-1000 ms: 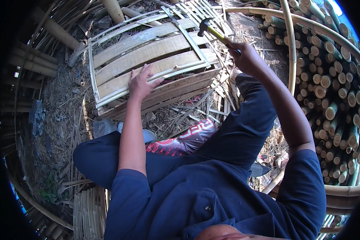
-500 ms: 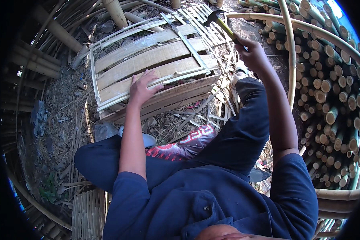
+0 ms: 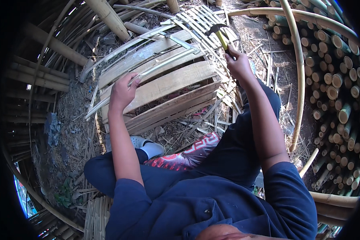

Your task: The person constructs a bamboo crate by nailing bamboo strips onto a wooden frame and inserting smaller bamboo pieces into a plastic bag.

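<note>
Obstacle right of hammer (image 3: 221,38): bamboo pole (image 3: 300,72)

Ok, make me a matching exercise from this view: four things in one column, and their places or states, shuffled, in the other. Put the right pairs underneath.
Things
1. Hammer
2. Left hand
3. Slatted wooden crate
4. Pile of cut bamboo poles

Places and states
A. Stacked along the right side of the picture
B. Beneath the frame of pale strips
C. Held in the right hand, black head and yellow on the handle
D. Grasping one pale strip

Right pairs: 1-C, 2-D, 3-B, 4-A
</note>
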